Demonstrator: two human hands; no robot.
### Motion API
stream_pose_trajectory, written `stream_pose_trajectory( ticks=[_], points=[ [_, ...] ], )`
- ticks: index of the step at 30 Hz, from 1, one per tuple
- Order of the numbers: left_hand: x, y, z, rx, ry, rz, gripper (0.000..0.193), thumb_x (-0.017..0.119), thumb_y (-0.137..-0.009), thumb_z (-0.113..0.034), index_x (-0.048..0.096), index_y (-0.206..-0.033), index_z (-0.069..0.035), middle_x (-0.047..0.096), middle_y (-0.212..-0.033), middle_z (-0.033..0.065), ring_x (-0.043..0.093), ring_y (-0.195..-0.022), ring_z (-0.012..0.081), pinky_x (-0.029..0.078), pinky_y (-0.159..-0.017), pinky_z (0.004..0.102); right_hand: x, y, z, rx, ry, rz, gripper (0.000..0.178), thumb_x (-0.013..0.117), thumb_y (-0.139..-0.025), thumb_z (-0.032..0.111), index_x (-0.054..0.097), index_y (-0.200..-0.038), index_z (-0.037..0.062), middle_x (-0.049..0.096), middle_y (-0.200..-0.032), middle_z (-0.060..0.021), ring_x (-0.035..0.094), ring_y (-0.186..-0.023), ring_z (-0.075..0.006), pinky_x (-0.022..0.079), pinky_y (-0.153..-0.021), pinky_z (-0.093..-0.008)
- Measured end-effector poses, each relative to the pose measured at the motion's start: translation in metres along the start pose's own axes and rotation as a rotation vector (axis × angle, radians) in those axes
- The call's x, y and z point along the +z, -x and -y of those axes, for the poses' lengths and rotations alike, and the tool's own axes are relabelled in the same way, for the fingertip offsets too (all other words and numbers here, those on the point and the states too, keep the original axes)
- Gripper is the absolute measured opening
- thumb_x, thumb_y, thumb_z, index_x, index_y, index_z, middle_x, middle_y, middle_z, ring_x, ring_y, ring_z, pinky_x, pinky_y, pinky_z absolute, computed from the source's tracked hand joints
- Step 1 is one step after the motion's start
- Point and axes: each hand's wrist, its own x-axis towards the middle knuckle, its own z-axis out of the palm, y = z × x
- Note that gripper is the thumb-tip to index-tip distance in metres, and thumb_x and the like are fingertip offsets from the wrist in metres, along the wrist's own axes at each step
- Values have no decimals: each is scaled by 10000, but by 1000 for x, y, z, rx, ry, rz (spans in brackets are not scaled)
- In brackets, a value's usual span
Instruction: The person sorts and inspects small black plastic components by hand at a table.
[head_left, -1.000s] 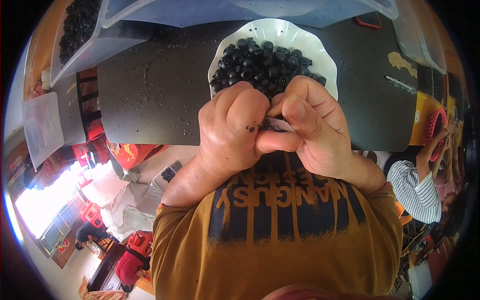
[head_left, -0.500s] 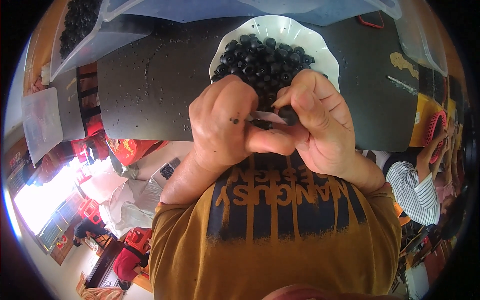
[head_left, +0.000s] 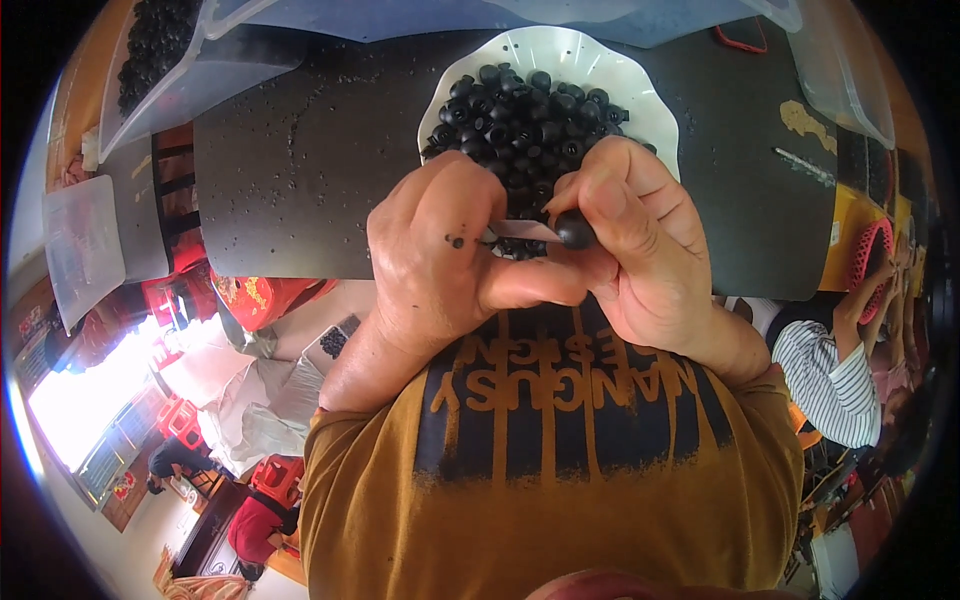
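My left hand (head_left: 428,235) is closed on a small knife, whose thin pale blade (head_left: 522,231) sticks out past the curled fingers; its handle is hidden. Between thumb and fingers, my right hand (head_left: 652,240) pinches a small round black rubber-like part (head_left: 573,229). The blade's tip end meets this part or lies right beside it; I cannot tell if it cuts in. Just beyond both hands a white scalloped plate (head_left: 648,92) holds a heap of similar black parts (head_left: 530,125), some showing a hollow centre. A dark speck sits on the back of my left hand.
Black crumbs are scattered over the dark tabletop (head_left: 290,180). Clear plastic bins (head_left: 420,25) stand along the far edge, and one at the far left holds more black pieces (head_left: 160,50). A red-rimmed object (head_left: 742,38) lies at the far right. Other people are in the background on both sides.
My left hand has shifted slightly left, drawing the blade a little with it. The black part in my right hand has turned and shows more of its rounded side.
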Motion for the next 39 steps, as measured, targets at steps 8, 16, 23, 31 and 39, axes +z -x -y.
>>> stream_pose_trajectory(
  ticks=[8, 16, 23, 31, 39],
  points=[
    [7, -3, -2, 60, -13, 20, 572, 633, -568, -603, 448, -648, -67, 427, -552, 44, 460, -457, 231, 386, -403, 306, 5, 3, -1, -20, -29, -21, 184, 489, -908, 224, 512, -853, 50, 480, -687, 34, 422, -565, -8, 344, -496, -137],
    [9, -5, 2, 68, -55, 16, 549, 620, -591, -592, 443, -662, -78, 432, -572, 44, 465, -469, 232, 388, -408, 314, -2, 0, -1, 51, -112, 6, 205, 514, -888, 238, 488, -876, 34, 559, -845, -37, 556, -774, -77, 463, -681, -182],
    [19, 2, 6, 121, -110, -29, 531, 586, -628, -593, 444, -695, -86, 439, -606, 44, 464, -476, 230, 395, -406, 316, -6, 2, -3, 56, -115, 38, 197, 509, -892, 234, 485, -885, 38, 561, -867, -35, 547, -779, -66, 460, -677, -170],
    [16, 3, 4, 132, -113, -3, 518, 571, -654, -581, 455, -702, -79, 432, -605, 44, 460, -471, 227, 383, -392, 298, -3, 2, -3, 43, -82, 40, 195, 508, -893, 237, 486, -888, 43, 555, -878, -31, 534, -810, -67, 435, -711, -177],
    [15, 2, 5, 89, -44, -95, 555, 598, -617, -594, 461, -694, -61, 415, -574, 51, 448, -455, 230, 375, -395, 303, -4, 1, -4, 65, -62, 59, 206, 506, -894, 250, 478, -881, 47, 554, -871, -30, 538, -806, -73, 442, -729, -197]
  ],
)
